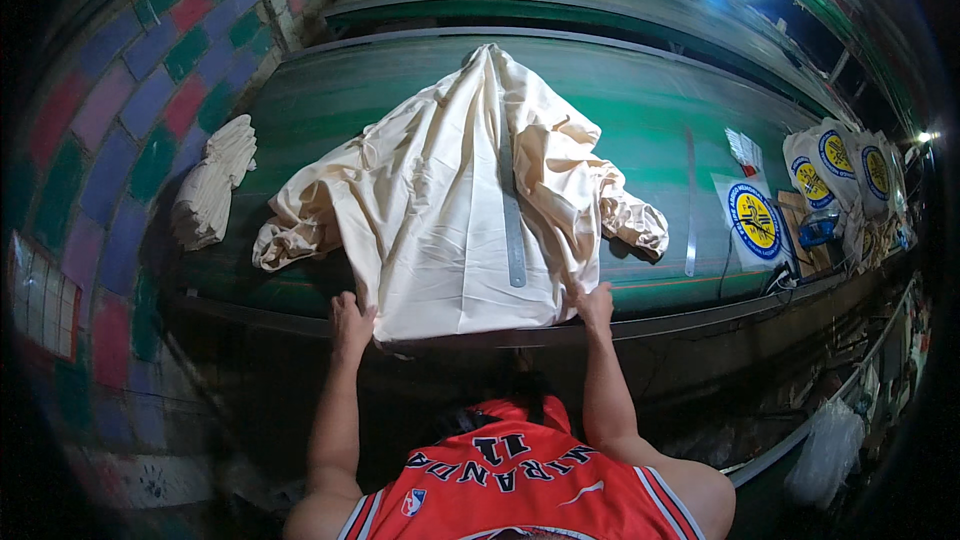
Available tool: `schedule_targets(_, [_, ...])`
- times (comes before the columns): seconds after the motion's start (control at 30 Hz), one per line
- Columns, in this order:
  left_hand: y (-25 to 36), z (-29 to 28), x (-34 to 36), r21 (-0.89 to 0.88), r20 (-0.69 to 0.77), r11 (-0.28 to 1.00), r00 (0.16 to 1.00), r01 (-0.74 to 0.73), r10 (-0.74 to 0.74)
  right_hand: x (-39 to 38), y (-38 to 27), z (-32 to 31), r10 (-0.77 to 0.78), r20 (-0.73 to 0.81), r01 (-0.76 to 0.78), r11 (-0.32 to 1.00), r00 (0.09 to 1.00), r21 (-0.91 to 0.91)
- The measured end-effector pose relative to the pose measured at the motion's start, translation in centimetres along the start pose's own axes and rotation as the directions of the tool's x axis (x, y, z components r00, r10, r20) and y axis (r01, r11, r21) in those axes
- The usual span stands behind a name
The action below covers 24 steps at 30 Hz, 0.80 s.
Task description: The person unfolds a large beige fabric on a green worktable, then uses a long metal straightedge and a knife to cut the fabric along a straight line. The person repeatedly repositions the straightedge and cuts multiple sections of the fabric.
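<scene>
A cream long-sleeved garment (420, 230) lies spread on a green table (640, 120), its sleeves bunched out to both sides. Its lower edge reaches the table's near rim. My left hand (350, 325) is closed on the garment's near left corner. At the near right corner, my right hand (592, 307) pinches the fabric's edge, with the fingertips partly hidden by cloth. A metal ruler (513, 230) lies lengthwise on the garment, right of its middle; a fold of cloth lies close along its right side.
A folded cream bundle (213, 183) sits at the table's left end. Rightward lie another metal ruler (691, 205), a sheet with a round blue-and-yellow emblem (752, 222), a blue item (820, 227) and cream cloths with similar emblems (812, 183). A painted block wall (130, 100) borders the left.
</scene>
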<state>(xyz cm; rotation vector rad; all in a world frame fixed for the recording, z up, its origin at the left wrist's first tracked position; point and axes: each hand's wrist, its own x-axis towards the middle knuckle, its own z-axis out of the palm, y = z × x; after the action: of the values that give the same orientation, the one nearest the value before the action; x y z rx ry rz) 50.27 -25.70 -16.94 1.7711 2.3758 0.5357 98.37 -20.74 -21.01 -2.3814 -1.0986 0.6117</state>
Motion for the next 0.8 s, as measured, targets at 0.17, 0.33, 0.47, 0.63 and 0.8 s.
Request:
schedule_targets(0.17, [2.0,3.5,2.1,-0.129,0.07,0.99,0.996,0.059,-0.05,-0.8,-0.5,1.1,-0.218,-0.029,0.213,0.902,0.975,0.377])
schedule_targets(0.33, [2.0,1.5,0.6,-0.214,0.013,0.966,0.988,-0.146,0.152,0.5,4.1,-3.6,-0.255,-0.073,0.248,0.771,0.964,0.586])
schedule_targets(0.47, [2.4,-0.3,-2.1,0.039,0.387,0.997,0.919,0.069,-0.079,-0.6,5.3,-4.3,-0.309,0.052,0.278,0.907,0.95,0.315])
schedule_targets(0.63, [5.0,-3.7,-0.8,0.259,0.45,0.966,0.883,0.014,-0.133,0.3,4.1,-5.8,-0.284,0.058,0.283,0.959,0.957,0.022])
schedule_targets(0.8, [9.4,-4.8,0.9,0.201,0.287,0.979,0.958,-0.037,-0.023,6.7,6.4,-8.6,-0.22,-0.18,0.21,0.975,0.959,-0.072])
